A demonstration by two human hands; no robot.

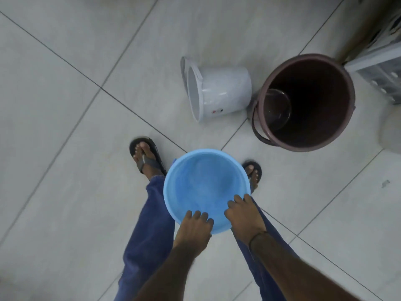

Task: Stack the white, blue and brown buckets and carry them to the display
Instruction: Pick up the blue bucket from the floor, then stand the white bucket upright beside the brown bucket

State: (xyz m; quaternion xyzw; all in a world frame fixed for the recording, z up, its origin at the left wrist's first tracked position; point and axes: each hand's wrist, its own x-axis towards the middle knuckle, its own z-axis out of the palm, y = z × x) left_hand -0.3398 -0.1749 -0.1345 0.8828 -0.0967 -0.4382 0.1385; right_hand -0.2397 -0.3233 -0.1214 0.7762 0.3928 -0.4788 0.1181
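Head view. Stacking is not yet done: all three buckets stand or lie apart. The blue bucket [206, 187] is upright, mouth up, held in front of the person's legs above the tiled floor [65, 105]. The white bucket [219, 92] lies on its side on the floor, mouth toward the left, just beside the brown bucket [308, 103], which stands upright near a grey perforated crate [382, 70]. A clear round object sits inside the brown bucket; what it is cannot be told. The display is not in view. Judged remaining: nesting the three buckets, then the carry.

Left hand [193, 231]: fingers hooked close together over the near rim of the blue bucket, tips inside. Right hand [245, 216]: fingers slightly spread, curled over the same rim further right. Thumbs are hidden behind the wall.
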